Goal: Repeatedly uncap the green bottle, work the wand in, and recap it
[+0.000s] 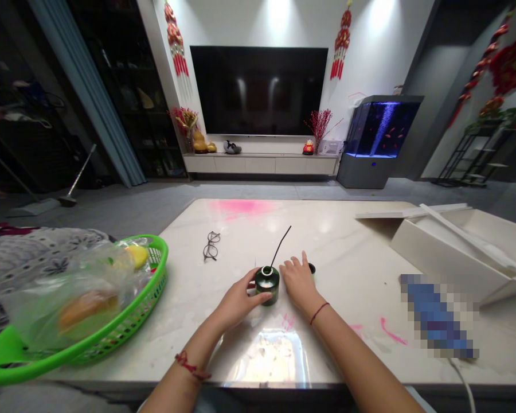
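A small dark green glass bottle (267,282) with a white ring round its mouth stands upright on the table. My left hand (237,299) grips it from the left, thumb across the front and fingers behind. One thin black stick (281,246) slants up and to the right out of the neck. Just right of the bottle, my right hand (298,282) rests low over the tabletop, fingers apart, with nothing visible in it. A small round black piece, perhaps a cap (312,268), is partly hidden behind that hand.
Eyeglasses (212,246) lie beyond my left hand. A green plastic basket (146,312) with bagged food occupies the left side. At the right are an open white box (451,252) and a blurred blue object (436,315) with a cable. Pink stains mark the pale table (335,229).
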A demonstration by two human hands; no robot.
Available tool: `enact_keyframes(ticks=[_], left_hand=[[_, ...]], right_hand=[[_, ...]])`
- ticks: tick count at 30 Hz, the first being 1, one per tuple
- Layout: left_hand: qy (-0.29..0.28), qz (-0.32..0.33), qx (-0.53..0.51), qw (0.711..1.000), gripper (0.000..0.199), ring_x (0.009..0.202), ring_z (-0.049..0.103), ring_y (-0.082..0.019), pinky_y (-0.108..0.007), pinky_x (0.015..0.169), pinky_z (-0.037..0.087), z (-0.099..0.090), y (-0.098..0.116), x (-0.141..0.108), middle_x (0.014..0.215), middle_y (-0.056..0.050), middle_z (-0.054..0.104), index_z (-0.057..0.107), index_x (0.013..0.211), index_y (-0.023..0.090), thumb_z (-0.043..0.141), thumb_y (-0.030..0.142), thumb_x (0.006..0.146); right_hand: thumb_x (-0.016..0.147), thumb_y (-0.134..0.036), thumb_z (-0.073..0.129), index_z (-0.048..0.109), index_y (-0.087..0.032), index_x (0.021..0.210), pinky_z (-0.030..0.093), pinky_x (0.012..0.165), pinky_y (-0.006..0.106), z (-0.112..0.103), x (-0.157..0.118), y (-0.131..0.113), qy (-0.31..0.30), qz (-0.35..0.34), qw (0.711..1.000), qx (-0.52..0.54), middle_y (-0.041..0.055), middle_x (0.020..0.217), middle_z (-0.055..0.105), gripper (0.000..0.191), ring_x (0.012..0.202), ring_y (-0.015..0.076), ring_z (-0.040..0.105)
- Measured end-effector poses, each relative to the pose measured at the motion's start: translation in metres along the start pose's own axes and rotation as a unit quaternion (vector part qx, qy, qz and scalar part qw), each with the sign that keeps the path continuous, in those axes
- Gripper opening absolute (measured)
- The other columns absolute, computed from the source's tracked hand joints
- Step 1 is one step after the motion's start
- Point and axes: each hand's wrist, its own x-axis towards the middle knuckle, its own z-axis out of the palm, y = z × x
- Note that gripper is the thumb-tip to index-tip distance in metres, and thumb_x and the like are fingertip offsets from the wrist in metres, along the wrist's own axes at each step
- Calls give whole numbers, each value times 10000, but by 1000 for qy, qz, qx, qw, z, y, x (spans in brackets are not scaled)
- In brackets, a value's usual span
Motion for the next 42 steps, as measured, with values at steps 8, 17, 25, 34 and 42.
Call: enact_keyframes(ticks=[8,17,25,34,42], left_hand=[[7,10,4,1000,685,1066,549,-263,-383,878,449,0,-8,3,1236,-104,538,417,1252,208,662,381,636],[1,12,18,1000,692,1075,542,-250,-377,897,428,-1,-8,2,1235,-104,540,407,1259,212,648,410,642],[6,9,13,1000,675,1052,559,-253,-368,889,436,0,-6,2,1216,-99,553,419,1247,210,656,386,640],[7,13,8,1000,659,1065,552,-249,-375,901,436,1,-2,1,1202,-89,565,428,1237,205,659,358,639],[13,16,9,1000,679,1080,541,-253,-367,896,441,1,-6,2,1228,-86,545,422,1247,217,664,389,637]], right_hand=[[824,-82,339,602,-86,983,127,996,511,6,6,0,4,119,992,-28,165,923,614,308,945,273,511],[806,-59,364,627,-116,914,179,994,462,0,-2,4,-53,51,997,-10,130,914,623,290,920,244,537],[823,-84,407,638,-160,812,196,995,426,1,-4,3,-28,-24,999,-4,92,845,632,244,912,223,524],[804,-209,484,614,-183,835,403,780,321,-13,3,5,182,82,950,240,55,819,657,135,802,189,574],[744,-241,535,598,-182,773,462,708,293,-27,4,6,252,116,860,428,28,748,643,91,704,159,590]])
